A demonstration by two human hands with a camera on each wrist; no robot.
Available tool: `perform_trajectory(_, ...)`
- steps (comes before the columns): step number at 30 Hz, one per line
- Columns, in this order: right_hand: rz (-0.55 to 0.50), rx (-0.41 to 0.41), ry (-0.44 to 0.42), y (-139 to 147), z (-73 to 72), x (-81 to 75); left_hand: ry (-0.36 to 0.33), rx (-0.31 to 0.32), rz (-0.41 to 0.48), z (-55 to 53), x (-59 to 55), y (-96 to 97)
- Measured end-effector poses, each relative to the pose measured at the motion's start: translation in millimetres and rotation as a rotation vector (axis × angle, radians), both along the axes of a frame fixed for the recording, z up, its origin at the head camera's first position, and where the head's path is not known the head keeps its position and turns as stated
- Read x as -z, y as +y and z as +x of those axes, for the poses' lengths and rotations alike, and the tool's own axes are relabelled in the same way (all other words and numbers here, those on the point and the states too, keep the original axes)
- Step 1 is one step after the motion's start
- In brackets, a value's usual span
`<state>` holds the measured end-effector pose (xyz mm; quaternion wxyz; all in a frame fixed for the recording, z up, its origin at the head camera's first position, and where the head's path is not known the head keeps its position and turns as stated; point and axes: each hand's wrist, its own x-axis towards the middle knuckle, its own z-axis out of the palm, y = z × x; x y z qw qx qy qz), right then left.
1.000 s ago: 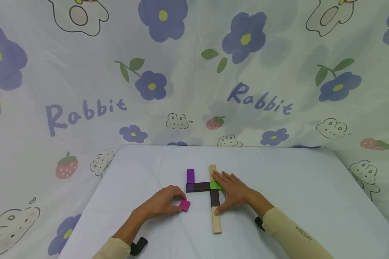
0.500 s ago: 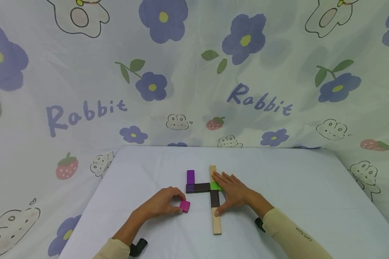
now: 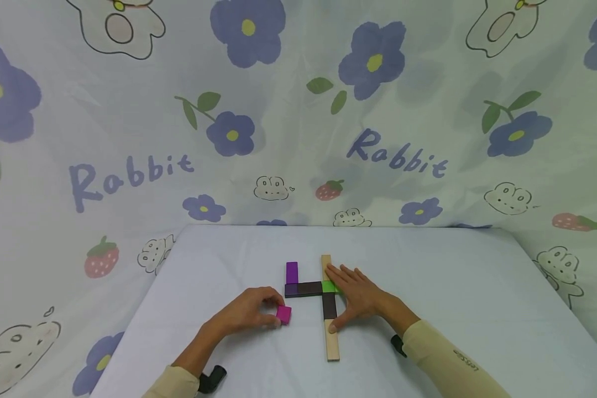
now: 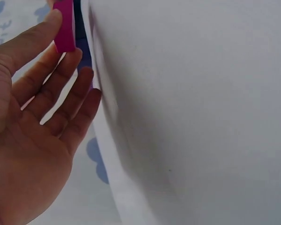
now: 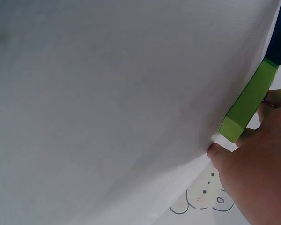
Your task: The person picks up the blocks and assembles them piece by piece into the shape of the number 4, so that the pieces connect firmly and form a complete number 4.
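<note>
Between thumb and fingertips, my left hand [image 3: 249, 310] pinches a small magenta block [image 3: 284, 315], just left of a block layout. The left wrist view shows the thumb on the face of the magenta block [image 4: 64, 28], the other fingers extended. My right hand [image 3: 360, 294] lies spread over the layout's right side. Its index finger reaches the far wooden block [image 3: 325, 260], and its thumb touches the near wooden block [image 3: 332, 347]. A green block [image 3: 329, 286] is partly under this hand; in the right wrist view the green block [image 5: 250, 96] looks long, with fingers beside it.
A dark brown block [image 3: 310, 288] runs left from the green one, and another dark block [image 3: 330, 305] joins the near wooden piece. A purple block [image 3: 292, 272] stands off the left end. All lie on a white-covered table [image 3: 428, 265] before a printed cloth backdrop [image 3: 298, 121].
The magenta block has turned slightly in my left fingers and sits a little higher relative to the layout. My right hand has stayed in place.
</note>
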<state>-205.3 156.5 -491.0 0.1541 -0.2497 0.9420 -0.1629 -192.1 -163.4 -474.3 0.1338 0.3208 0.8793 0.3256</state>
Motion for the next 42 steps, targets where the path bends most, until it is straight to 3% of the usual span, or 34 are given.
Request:
perform_trajectory(7, 0.006, 0.004, 0.005, 0, 0.8, 0.4, -0.034, -0.021, 0.012, -1.8, -3.3, -0.1)
perform_trajectory(19, 0.022, 0.016, 0.012, 0, -0.1, 2.5, -0.01, -0.059, 0.037, -9.8, -14.0, 5.1)
perform_trajectory(31, 0.026, 0.012, 0.012, 0, -1.1, 2.2, 0.029, -0.15, 0.105, -31.8, -16.2, 7.4)
perform_trajectory(42, 0.017, -0.005, 0.016, 1, -0.4, -0.1, 0.016, -0.261, 0.076, -54.9, -18.8, 11.7)
